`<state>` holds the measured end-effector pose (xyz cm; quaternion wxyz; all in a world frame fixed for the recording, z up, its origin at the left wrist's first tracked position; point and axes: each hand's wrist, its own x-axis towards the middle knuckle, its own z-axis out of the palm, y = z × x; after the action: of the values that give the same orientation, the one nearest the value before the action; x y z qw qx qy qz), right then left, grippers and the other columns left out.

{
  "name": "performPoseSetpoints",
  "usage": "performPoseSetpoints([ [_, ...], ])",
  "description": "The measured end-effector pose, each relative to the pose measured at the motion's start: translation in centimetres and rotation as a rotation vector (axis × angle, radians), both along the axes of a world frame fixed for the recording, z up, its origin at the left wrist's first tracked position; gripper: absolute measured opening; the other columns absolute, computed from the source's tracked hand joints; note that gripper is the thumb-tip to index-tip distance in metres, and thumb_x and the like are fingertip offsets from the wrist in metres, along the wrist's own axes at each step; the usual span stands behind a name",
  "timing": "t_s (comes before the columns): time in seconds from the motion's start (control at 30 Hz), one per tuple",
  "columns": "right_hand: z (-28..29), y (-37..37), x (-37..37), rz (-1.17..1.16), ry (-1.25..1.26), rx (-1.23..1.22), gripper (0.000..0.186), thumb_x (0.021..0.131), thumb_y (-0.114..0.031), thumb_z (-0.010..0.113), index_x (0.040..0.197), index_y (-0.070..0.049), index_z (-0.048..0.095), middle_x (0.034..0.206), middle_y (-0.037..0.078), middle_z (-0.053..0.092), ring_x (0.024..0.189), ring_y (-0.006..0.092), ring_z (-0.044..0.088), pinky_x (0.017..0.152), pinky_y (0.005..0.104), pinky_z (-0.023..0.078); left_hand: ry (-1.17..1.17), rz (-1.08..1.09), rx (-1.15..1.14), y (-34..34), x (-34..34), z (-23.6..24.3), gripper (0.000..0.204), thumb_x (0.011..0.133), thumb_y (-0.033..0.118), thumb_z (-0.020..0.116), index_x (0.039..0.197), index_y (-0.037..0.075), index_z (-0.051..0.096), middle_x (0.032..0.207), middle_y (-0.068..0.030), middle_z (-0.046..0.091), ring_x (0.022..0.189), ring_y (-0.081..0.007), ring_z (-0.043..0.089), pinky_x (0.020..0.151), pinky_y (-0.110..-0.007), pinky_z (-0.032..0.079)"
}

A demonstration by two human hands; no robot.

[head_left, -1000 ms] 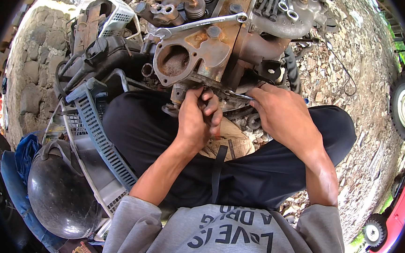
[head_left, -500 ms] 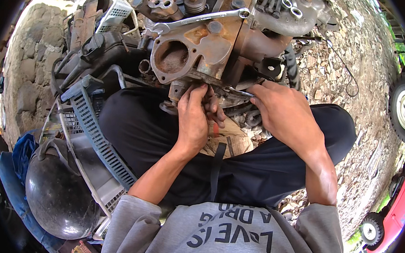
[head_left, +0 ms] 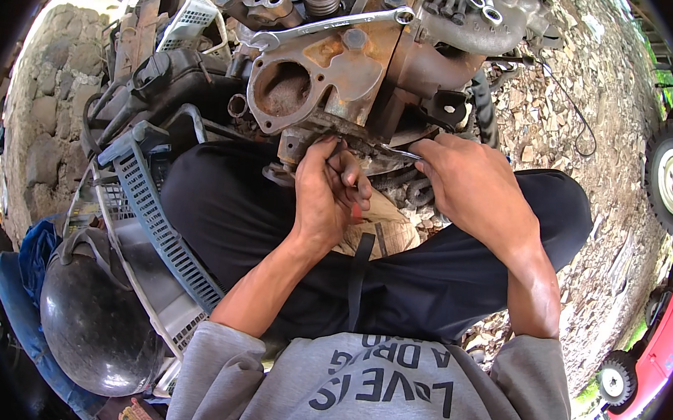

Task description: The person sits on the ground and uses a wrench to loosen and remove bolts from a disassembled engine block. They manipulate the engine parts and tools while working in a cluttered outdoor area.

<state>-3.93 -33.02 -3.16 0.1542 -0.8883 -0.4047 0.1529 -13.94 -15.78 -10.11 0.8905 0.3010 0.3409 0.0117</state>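
Note:
A rusty engine assembly (head_left: 346, 78) sits before me, with a chrome wrench (head_left: 326, 28) lying across its top and loose wrenches (head_left: 483, 6) beside long bolts (head_left: 444, 3) at upper right. My left hand (head_left: 323, 197) is curled up under the round-holed housing, fingertips at a small fitting; whatever they grip is hidden. My right hand (head_left: 478, 200) is closed on a slim metal wrench (head_left: 399, 152) that reaches under the housing's right side. Its far end is too small to make out.
A blue-grey slotted plastic piece (head_left: 160, 221), black helmet (head_left: 102, 318), blue cloth (head_left: 13, 320) and white crate (head_left: 194, 13) are at left, with dark engine parts (head_left: 166, 81). Gravelly ground (head_left: 570, 109) and a red vehicle (head_left: 663, 342) with tyres are at right. My crossed legs flank the assembly.
The whole view has shifted slightly. Both hands stay at the housing's underside, with the left fingers moving a little and the wrench held at a similar angle.

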Motion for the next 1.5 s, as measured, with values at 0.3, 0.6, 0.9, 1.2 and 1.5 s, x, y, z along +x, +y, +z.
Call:
performPoseSetpoints([
  [0.3,-0.2,-0.1,0.0,0.001,0.005,0.017,0.013,0.087,-0.005,0.063,0.098,-0.001,0.069,0.087,0.016,0.068,0.083,0.0382,0.069,0.072,0.0489,0.055,-0.084,-0.046,-0.096,0.4,0.0,0.2,0.029,0.106,0.036,0.039,0.097,0.011,0.051,0.060,0.0022,0.040,0.049,-0.0142,0.050,0.037,-0.028,0.042],
  [0.6,-0.3,0.0,0.0,-0.001,0.002,0.005,0.012,0.088,-0.006,0.063,0.097,-0.001,0.069,0.086,0.016,0.068,0.081,0.0380,0.069,0.071,0.0488,0.055,0.002,-0.014,-0.032,0.1,0.1,0.6,0.029,0.105,0.038,0.042,0.096,0.011,0.050,0.060,0.0004,0.043,0.047,-0.0174,0.054,0.038,-0.030,0.043],
  [0.9,-0.6,-0.2,0.1,0.000,-0.016,0.020,0.011,0.088,-0.006,0.063,0.096,-0.001,0.069,0.085,0.016,0.067,0.080,0.0384,0.069,0.071,0.0486,0.055,-0.076,-0.065,-0.318,1.3,-0.1,0.0,0.036,0.107,0.041,0.033,0.087,0.014,0.047,0.056,0.0016,0.038,0.041,-0.0158,0.041,0.034,-0.029,0.036],
  [1.2,-0.4,-0.2,0.1,0.008,-0.016,0.024,0.011,0.087,-0.005,0.063,0.096,-0.001,0.068,0.086,0.016,0.067,0.080,0.0383,0.069,0.070,0.0486,0.055,0.060,-0.037,0.043,0.2,0.3,0.9,0.033,0.105,0.041,0.041,0.096,0.011,0.050,0.056,0.0014,0.042,0.042,-0.0152,0.046,0.032,-0.029,0.036],
  [1.5,-0.5,-0.2,0.1,-0.005,-0.018,0.017,0.011,0.087,-0.005,0.063,0.096,-0.001,0.069,0.085,0.016,0.068,0.079,0.0386,0.069,0.070,0.0485,0.056,0.077,-0.011,0.062,-0.3,0.5,1.6,0.037,0.105,0.043,0.037,0.095,0.011,0.053,0.053,0.0011,0.041,0.042,-0.0168,0.047,0.034,-0.029,0.034],
])
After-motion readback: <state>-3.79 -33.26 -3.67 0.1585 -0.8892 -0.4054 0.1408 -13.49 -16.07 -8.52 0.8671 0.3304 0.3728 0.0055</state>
